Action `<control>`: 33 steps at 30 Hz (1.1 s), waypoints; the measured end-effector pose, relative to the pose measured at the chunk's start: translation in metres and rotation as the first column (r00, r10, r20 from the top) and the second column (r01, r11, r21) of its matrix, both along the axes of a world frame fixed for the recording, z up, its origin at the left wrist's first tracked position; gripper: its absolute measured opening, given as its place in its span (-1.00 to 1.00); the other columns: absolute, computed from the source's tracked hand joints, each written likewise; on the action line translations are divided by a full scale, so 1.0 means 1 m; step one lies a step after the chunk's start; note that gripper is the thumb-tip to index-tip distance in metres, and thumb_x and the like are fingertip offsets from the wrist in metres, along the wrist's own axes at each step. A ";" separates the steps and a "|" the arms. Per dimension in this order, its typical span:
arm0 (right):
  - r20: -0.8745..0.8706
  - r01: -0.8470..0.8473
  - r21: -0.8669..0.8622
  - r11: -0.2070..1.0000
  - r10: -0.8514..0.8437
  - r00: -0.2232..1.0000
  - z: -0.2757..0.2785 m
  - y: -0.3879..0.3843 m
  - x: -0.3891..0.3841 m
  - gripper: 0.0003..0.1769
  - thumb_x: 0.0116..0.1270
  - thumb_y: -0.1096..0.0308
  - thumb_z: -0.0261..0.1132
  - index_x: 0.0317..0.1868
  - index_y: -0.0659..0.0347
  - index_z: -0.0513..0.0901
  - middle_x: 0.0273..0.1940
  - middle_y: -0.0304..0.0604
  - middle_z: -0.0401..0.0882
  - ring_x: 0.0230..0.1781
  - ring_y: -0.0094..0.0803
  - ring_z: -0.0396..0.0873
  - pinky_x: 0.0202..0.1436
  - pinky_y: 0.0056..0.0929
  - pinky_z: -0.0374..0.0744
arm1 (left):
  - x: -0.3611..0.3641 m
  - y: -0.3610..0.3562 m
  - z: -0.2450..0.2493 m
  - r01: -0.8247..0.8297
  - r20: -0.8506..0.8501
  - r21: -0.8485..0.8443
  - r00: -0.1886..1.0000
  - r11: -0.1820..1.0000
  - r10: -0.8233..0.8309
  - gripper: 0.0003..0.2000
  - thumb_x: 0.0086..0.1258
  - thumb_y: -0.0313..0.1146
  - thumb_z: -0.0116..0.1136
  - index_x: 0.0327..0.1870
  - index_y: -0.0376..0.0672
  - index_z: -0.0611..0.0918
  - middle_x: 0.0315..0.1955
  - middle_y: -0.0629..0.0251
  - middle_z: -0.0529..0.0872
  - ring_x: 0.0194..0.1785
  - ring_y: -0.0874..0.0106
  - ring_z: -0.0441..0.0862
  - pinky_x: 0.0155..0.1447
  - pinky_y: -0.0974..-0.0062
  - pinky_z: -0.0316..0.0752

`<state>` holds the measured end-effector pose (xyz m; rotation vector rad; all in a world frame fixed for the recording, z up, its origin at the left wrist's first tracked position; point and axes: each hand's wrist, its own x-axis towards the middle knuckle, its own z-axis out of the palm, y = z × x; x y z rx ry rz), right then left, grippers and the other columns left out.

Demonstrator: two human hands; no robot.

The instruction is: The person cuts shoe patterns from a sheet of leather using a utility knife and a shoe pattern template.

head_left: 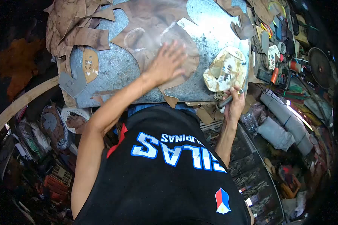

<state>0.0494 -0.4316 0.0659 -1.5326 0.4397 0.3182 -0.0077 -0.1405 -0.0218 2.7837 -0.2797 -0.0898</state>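
My left hand point(167, 63) lies with fingers spread over a large brown leather hide point(150, 20) on the metal-topped table. It is slightly smeared by motion. White curved chalk-like marks show on the hide beyond my fingers. My right hand point(234, 104) is closed at the table's near right edge, gripping the lower edge of a stained cream template point(227, 69) with dark writing on it. A dark, rod-like tool handle point(224, 102) is also in that hand; its working end cannot be made out.
Leather scraps point(77, 22) pile up at the table's point(116, 65) far left. A tan template point(90, 64) and a grey piece point(72, 84) lie nearer. Tools, including an orange-handled one point(275, 75), crowd the right side. Wrapped rolls point(285, 112) stand at lower right.
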 end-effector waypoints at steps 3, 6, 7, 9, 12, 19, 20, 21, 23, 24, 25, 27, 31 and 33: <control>-0.012 -0.085 -0.074 0.994 0.084 0.996 -0.006 0.021 0.019 -0.78 0.35 0.51 0.28 -0.02 0.28 0.51 -0.37 -0.17 0.60 -0.45 -0.46 0.63 -0.52 -0.56 0.56 | -0.046 -0.020 0.009 0.094 -0.001 -0.101 0.996 0.991 -0.094 -0.40 0.50 0.13 -0.15 0.45 -0.01 0.35 0.53 0.27 0.14 0.61 0.20 -0.09 0.62 0.10 -0.23; -0.063 -0.218 -0.072 0.973 0.213 0.975 -0.013 0.040 0.029 -0.81 0.34 0.53 0.28 -0.05 0.29 0.53 -0.41 -0.17 0.60 -0.51 -0.48 0.61 -0.55 -0.59 0.52 | -0.070 -0.013 0.016 0.127 -0.035 -0.215 0.990 0.968 -0.137 -0.43 0.46 0.08 -0.02 0.39 -0.03 0.42 0.51 0.27 0.19 0.59 0.17 -0.05 0.61 0.05 -0.17; -0.062 -0.223 -0.073 0.972 0.219 0.974 -0.017 0.042 0.032 -0.81 0.34 0.53 0.28 -0.05 0.29 0.53 -0.41 -0.17 0.60 -0.51 -0.48 0.61 -0.55 -0.59 0.52 | -0.075 -0.009 0.021 0.123 -0.071 -0.264 0.987 0.957 -0.147 -0.45 0.43 0.03 0.06 0.36 -0.04 0.45 0.50 0.26 0.21 0.59 0.15 -0.04 0.60 0.02 -0.12; -0.063 -0.322 -0.088 0.943 0.318 0.946 -0.025 0.045 0.034 -0.79 0.33 0.51 0.28 -0.04 0.33 0.57 -0.41 -0.17 0.63 -0.52 -0.53 0.58 -0.54 -0.62 0.48 | -0.086 -0.003 0.035 0.100 -0.106 -0.300 0.985 0.949 -0.138 -0.50 0.38 -0.06 0.15 0.29 -0.04 0.52 0.48 0.25 0.24 0.58 0.14 0.00 0.59 0.01 -0.08; -0.075 -0.355 -0.118 0.927 0.348 0.935 -0.029 0.048 0.037 -0.81 0.33 0.52 0.26 -0.05 0.32 0.58 -0.45 -0.17 0.62 -0.56 -0.55 0.54 -0.54 -0.63 0.46 | -0.097 -0.003 0.044 0.053 -0.131 -0.355 0.986 0.933 -0.106 -0.62 0.27 -0.22 0.27 0.12 -0.06 0.64 0.45 0.23 0.30 0.56 0.13 0.07 0.56 0.01 0.00; -0.154 -0.404 -0.116 0.907 0.386 0.910 -0.029 0.069 0.041 -0.82 0.35 0.51 0.25 -0.05 0.33 0.58 -0.45 -0.16 0.64 -0.54 -0.54 0.57 -0.53 -0.61 0.47 | -0.115 0.001 0.055 -0.022 -0.149 -0.398 0.988 0.917 -0.041 -0.80 0.21 -0.36 0.29 -0.13 -0.10 0.74 0.32 0.18 0.47 0.49 0.12 0.23 0.52 0.03 0.13; -0.156 -0.435 -0.121 0.892 0.416 0.896 -0.031 0.073 0.042 -0.82 0.35 0.50 0.27 -0.06 0.31 0.55 -0.44 -0.16 0.63 -0.54 -0.53 0.61 -0.57 -0.65 0.51 | -0.118 0.002 0.054 -0.010 -0.130 -0.425 0.990 0.905 -0.050 -0.81 0.23 -0.37 0.29 -0.15 -0.12 0.74 0.27 0.17 0.53 0.45 0.12 0.30 0.51 0.05 0.17; -0.158 -0.435 -0.123 0.892 0.415 0.896 -0.031 0.078 0.039 -0.82 0.35 0.50 0.27 -0.06 0.31 0.55 -0.44 -0.16 0.63 -0.54 -0.53 0.61 -0.57 -0.65 0.51 | -0.120 0.003 0.055 -0.011 -0.131 -0.428 0.990 0.904 -0.050 -0.81 0.23 -0.37 0.29 -0.15 -0.12 0.74 0.27 0.17 0.53 0.45 0.12 0.30 0.51 0.05 0.17; -0.167 -0.457 -0.120 0.881 0.436 0.884 -0.027 0.086 0.036 -0.81 0.36 0.50 0.24 -0.05 0.34 0.57 -0.44 -0.12 0.66 -0.56 -0.53 0.58 -0.53 -0.61 0.47 | -0.126 0.007 0.057 -0.029 -0.131 -0.549 0.990 0.835 -0.051 -0.83 0.26 -0.38 0.28 -0.16 -0.17 0.73 0.15 0.14 0.63 0.33 0.13 0.47 0.43 0.12 0.31; -0.154 -0.449 -0.112 0.887 0.430 0.889 -0.029 0.083 0.035 -0.81 0.36 0.50 0.23 -0.04 0.35 0.56 -0.45 -0.12 0.65 -0.55 -0.51 0.58 -0.53 -0.61 0.48 | -0.128 0.012 0.057 -0.031 -0.132 -0.549 0.990 0.835 -0.050 -0.83 0.26 -0.38 0.28 -0.16 -0.17 0.73 0.15 0.14 0.63 0.33 0.13 0.47 0.43 0.12 0.31; -0.156 -0.449 -0.111 0.886 0.431 0.889 -0.029 0.077 0.034 -0.81 0.36 0.50 0.23 -0.04 0.35 0.56 -0.45 -0.12 0.65 -0.55 -0.51 0.58 -0.53 -0.61 0.48 | -0.131 0.017 0.059 -0.115 -0.092 -0.527 0.993 0.842 0.078 -0.82 0.28 -0.39 0.27 -0.14 -0.20 0.72 0.10 0.12 0.66 0.26 0.12 0.53 0.36 0.16 0.39; -0.147 -0.284 -0.105 0.953 0.267 0.952 -0.027 0.060 0.036 -0.80 0.36 0.50 0.23 -0.03 0.35 0.56 -0.46 -0.12 0.64 -0.55 -0.49 0.58 -0.53 -0.60 0.50 | -0.134 0.026 0.063 -0.203 -0.052 -0.509 0.977 0.837 0.205 -0.82 0.30 -0.40 0.26 -0.12 -0.23 0.71 0.05 0.09 0.68 0.19 0.11 0.59 0.28 0.21 0.47; -0.094 -0.281 -0.054 0.958 0.276 0.957 -0.025 0.025 0.045 -0.80 0.36 0.50 0.24 -0.03 0.36 0.54 -0.38 -0.12 0.64 -0.47 -0.48 0.63 -0.54 -0.57 0.54 | -0.133 0.043 0.063 -0.536 -0.091 -0.432 0.826 0.725 0.556 -0.74 0.35 -0.41 0.24 0.02 -0.31 0.65 -0.04 0.02 0.68 -0.02 0.15 0.68 0.04 0.33 0.59; -0.091 -0.295 -0.093 0.951 0.287 0.954 -0.024 0.028 0.041 -0.80 0.36 0.50 0.24 -0.04 0.35 0.55 -0.40 -0.12 0.64 -0.50 -0.49 0.61 -0.54 -0.58 0.53 | -0.130 0.045 0.067 -0.639 -0.367 -0.606 0.753 0.474 0.546 -0.74 0.35 -0.45 0.22 -0.01 -0.37 0.63 -0.13 -0.01 0.68 -0.19 0.18 0.70 -0.10 0.36 0.58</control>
